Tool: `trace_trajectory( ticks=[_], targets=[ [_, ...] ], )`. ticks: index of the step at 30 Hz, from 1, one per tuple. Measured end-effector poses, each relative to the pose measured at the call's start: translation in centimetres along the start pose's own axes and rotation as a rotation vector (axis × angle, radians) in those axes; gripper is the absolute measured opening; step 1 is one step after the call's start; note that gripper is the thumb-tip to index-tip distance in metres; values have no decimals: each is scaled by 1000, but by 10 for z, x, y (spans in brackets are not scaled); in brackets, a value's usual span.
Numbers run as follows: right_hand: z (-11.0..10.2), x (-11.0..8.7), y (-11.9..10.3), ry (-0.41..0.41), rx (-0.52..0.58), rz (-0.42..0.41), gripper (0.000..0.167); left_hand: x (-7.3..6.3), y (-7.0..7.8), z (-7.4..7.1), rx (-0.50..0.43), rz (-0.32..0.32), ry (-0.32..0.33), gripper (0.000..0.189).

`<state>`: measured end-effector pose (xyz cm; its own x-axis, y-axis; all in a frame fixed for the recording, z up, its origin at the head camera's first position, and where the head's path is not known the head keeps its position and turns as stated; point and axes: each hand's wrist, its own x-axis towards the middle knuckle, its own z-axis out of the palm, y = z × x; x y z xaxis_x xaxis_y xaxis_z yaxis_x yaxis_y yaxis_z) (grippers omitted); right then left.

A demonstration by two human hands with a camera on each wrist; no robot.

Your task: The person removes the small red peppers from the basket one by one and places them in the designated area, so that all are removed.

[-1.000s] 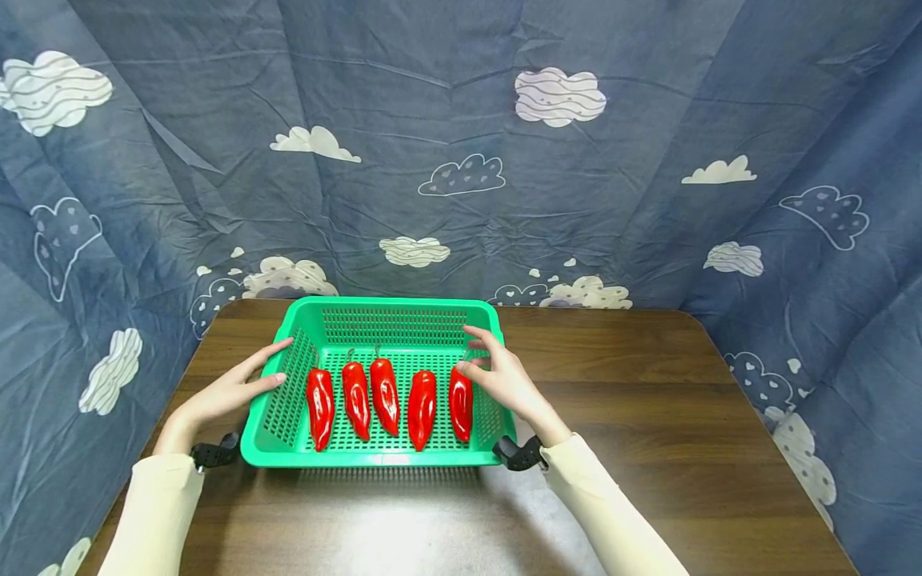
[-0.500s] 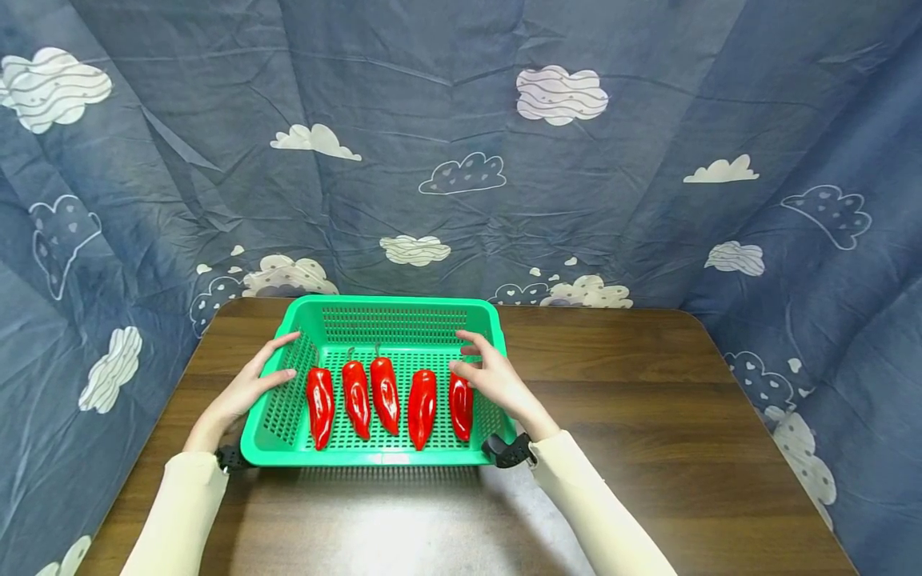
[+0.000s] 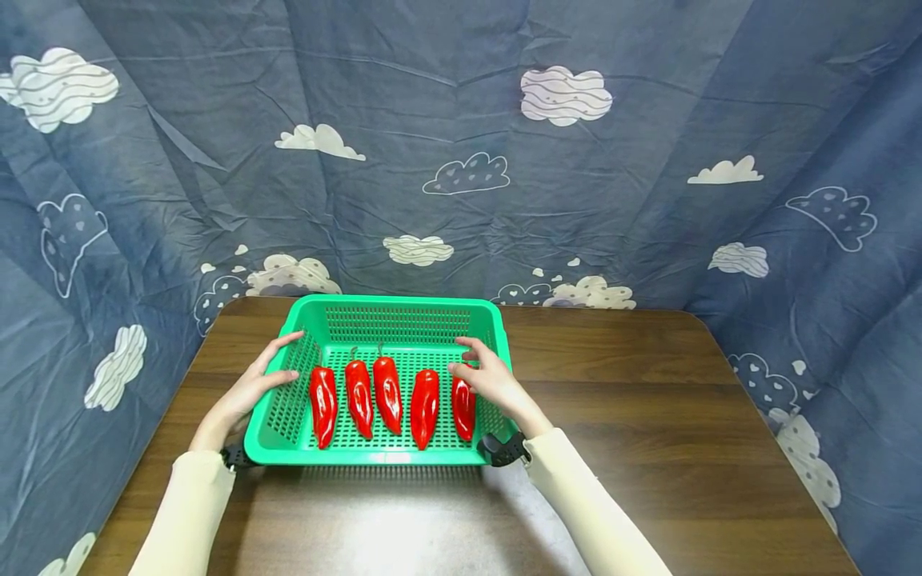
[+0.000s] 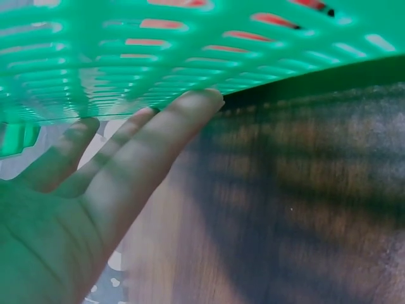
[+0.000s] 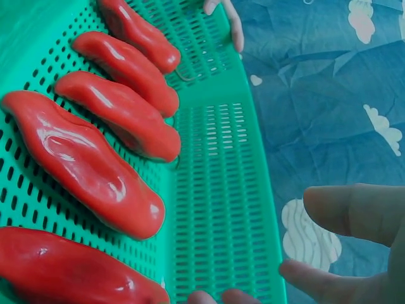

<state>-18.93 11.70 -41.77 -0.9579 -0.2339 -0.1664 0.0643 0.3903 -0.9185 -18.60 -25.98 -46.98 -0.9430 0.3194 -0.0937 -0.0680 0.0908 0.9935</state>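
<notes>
Several glossy red peppers lie side by side in a rectangular green plastic basket. At its left side is my left hand, thumb and a finger extending over the rim. The left wrist view shows straight fingers along the outside of the slotted wall, apparently touching it. My right hand hangs over the basket's right end, fingers loosely bent and holding nothing. It partly covers the top of the rightmost pepper. The leftmost pepper lies close to the left wall.
Beneath the basket is a brown wooden table, with its surface extending to the right and in front. A blue curtain printed with clouds hangs behind and at both sides. Black straps sit on the wrists.
My left hand has moved right, further over the basket's left rim. The right hand has shifted slightly left over the rightmost pepper. The basket and peppers keep their places.
</notes>
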Motion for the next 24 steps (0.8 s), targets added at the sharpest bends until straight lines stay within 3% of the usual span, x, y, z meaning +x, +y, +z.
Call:
trace_trajectory(
  ticks=[15, 24],
  targets=[
    [4, 1, 1, -97, -65, 129, 58, -1, -1, 4, -86, -25, -5, 64],
    [6, 6, 3, -133, -20, 166, 53, -2, -1, 2, -47, -18, 16, 65]
  ],
)
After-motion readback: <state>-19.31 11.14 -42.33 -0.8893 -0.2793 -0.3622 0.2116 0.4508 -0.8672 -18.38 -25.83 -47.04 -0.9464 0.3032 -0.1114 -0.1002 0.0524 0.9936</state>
